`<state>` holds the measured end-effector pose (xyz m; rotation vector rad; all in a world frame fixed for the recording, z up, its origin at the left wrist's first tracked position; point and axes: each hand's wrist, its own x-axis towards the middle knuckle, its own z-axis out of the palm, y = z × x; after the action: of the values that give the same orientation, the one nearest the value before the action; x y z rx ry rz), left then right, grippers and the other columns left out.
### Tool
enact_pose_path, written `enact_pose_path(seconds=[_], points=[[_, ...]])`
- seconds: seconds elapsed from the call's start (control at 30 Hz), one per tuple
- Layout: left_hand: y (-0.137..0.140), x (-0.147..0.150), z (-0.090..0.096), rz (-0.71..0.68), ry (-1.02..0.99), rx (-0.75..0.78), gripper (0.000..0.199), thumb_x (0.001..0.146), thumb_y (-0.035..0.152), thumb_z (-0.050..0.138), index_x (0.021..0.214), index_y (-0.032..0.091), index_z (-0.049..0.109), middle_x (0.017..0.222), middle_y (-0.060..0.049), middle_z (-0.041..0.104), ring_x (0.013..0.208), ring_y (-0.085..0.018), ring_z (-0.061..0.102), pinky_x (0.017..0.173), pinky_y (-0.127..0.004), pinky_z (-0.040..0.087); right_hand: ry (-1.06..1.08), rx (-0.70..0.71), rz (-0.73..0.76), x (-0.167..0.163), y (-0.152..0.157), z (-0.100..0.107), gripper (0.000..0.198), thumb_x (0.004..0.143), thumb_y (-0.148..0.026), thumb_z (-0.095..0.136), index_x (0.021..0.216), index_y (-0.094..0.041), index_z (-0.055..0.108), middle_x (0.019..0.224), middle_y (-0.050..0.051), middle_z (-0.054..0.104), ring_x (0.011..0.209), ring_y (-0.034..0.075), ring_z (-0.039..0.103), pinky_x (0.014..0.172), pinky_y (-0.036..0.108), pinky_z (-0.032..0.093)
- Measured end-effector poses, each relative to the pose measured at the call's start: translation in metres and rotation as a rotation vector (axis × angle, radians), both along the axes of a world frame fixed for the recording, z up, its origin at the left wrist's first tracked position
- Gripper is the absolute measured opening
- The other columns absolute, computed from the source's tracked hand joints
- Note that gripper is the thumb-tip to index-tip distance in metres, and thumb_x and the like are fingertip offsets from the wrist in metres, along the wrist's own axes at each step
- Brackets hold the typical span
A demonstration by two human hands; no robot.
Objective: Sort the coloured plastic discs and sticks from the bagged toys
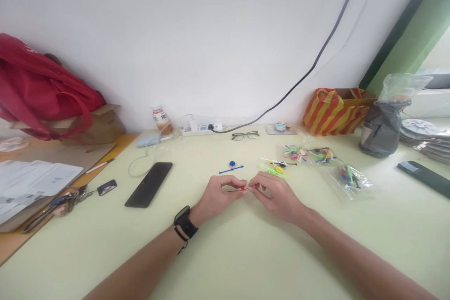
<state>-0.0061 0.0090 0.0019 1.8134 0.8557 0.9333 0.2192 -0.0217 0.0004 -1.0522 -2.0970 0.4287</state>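
A pale green table (232,262) bears a black phone (149,184), eyeglasses (245,135), blue arrow (231,169) and bagged pieces (349,177)

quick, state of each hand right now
Left hand: closed, pinching a small red piece.
Right hand: fingertips closed beside it; whether holding anything cannot be told.

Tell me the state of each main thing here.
Left hand: pinching small red piece
Right hand: fingertips pinched together, hold unclear
Watch: strapped on
Phone: lying flat, dark
Bottle: standing upright
Black cable: plugged into power strip
Blue pointer: lying loose
Striped bag: standing, open
Glasses: set down
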Motion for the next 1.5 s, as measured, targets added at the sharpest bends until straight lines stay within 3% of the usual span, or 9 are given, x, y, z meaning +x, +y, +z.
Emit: enact_pose_path(seconds=[0.3,0.43,0.67,0.83,1.03,1.17,1.3,1.4,1.5], points=[[0.003,-0.005,0.004,-0.017,-0.079,0.039,0.02,0.085,0.023,0.076,0.067,0.017,0.073,0.098,-0.011,0.082,0.105,-0.029,0.077,0.092,-0.04,0.062,0.045,-0.05,0.07,-0.002,-0.002,-0.004,0.012,0.103,-0.022,0.052,0.095,-0.023,0.062,0.086,0.002,0.068,0.077,0.017,0.061,0.069,0.03,0.045],[0.001,-0.002,0.006,0.005,-0.041,0.016,0.015,0.087,0.03,0.078,0.08,0.018,0.074,0.096,-0.009,0.081,0.11,-0.028,0.075,0.095,-0.038,0.06,0.072,-0.027,0.007,-0.001,0.0,-0.002,0.013,0.104,-0.025,0.052,0.095,-0.023,0.061,0.083,0.002,0.066,0.074,0.017,0.059,0.068,0.031,0.046],[0.0,0.002,0.004,-0.025,-0.058,-0.123,0.027,0.091,0.038,0.077,0.105,0.017,0.068,0.097,-0.007,0.08,0.09,-0.02,0.074,0.084,-0.031,0.057,0.017,0.103,-0.003,-0.004,-0.001,-0.003,0.015,0.104,-0.023,0.052,0.115,-0.025,0.062,0.099,0.007,0.072,0.093,0.023,0.065,0.084,0.038,0.051],[-0.002,0.002,0.006,-0.111,-0.088,-0.15,0.027,0.094,0.041,0.073,0.105,0.017,0.068,0.104,-0.009,0.077,0.097,-0.022,0.074,0.088,-0.034,0.057,0.018,-0.025,0.041,-0.006,-0.003,-0.005,0.013,0.107,-0.027,0.049,0.112,-0.025,0.061,0.096,0.005,0.074,0.087,0.021,0.066,0.078,0.036,0.05],[-0.005,-0.004,0.017,-0.244,-0.124,-0.184,0.053,0.102,0.049,0.06,0.146,0.021,0.054,0.115,-0.012,0.077,0.107,-0.027,0.074,0.102,-0.044,0.055,0.018,-0.002,0.109,-0.004,-0.005,0.0,0.025,0.108,-0.02,0.04,0.124,-0.027,0.058,0.103,0.004,0.074,0.089,0.019,0.069,0.077,0.032,0.05],[0.002,-0.007,0.014,-0.045,-0.067,-0.077,0.047,0.108,0.051,0.042,0.14,0.021,0.059,0.11,-0.011,0.078,0.099,-0.024,0.074,0.094,-0.041,0.056,0.017,0.057,-0.015,0.0,-0.004,0.003,0.02,0.108,-0.021,0.04,0.118,-0.026,0.057,0.104,0.005,0.073,0.089,0.021,0.068,0.08,0.034,0.05],[0.017,-0.012,0.003,0.27,0.154,0.227,0.029,0.102,0.039,0.059,0.125,0.023,0.066,0.115,-0.007,0.075,0.107,-0.024,0.068,0.097,-0.042,0.054,0.132,0.076,-0.157,0.007,-0.002,0.008,0.012,0.108,-0.026,0.043,0.114,-0.025,0.054,0.104,0.006,0.07,0.09,0.021,0.065,0.08,0.034,0.049],[0.024,-0.017,-0.007,0.283,0.364,0.423,0.027,0.098,0.026,0.062,0.124,0.025,0.067,0.124,-0.006,0.07,0.121,-0.026,0.059,0.11,-0.047,0.047,0.193,0.111,-0.197,0.007,-0.003,0.011,0.011,0.108,-0.027,0.043,0.113,-0.024,0.053,0.102,0.007,0.067,0.089,0.021,0.063,0.08,0.034,0.049],[0.024,-0.018,-0.013,0.239,0.492,0.473,0.03,0.096,0.022,0.061,0.125,0.024,0.068,0.124,-0.007,0.068,0.122,-0.027,0.055,0.11,-0.049,0.048,0.015,0.076,-0.071,0.0,-0.006,0.008,0.014,0.107,-0.024,0.042,0.105,-0.023,0.056,0.097,0.007,0.066,0.089,0.022,0.06,0.081,0.037,0.046]])
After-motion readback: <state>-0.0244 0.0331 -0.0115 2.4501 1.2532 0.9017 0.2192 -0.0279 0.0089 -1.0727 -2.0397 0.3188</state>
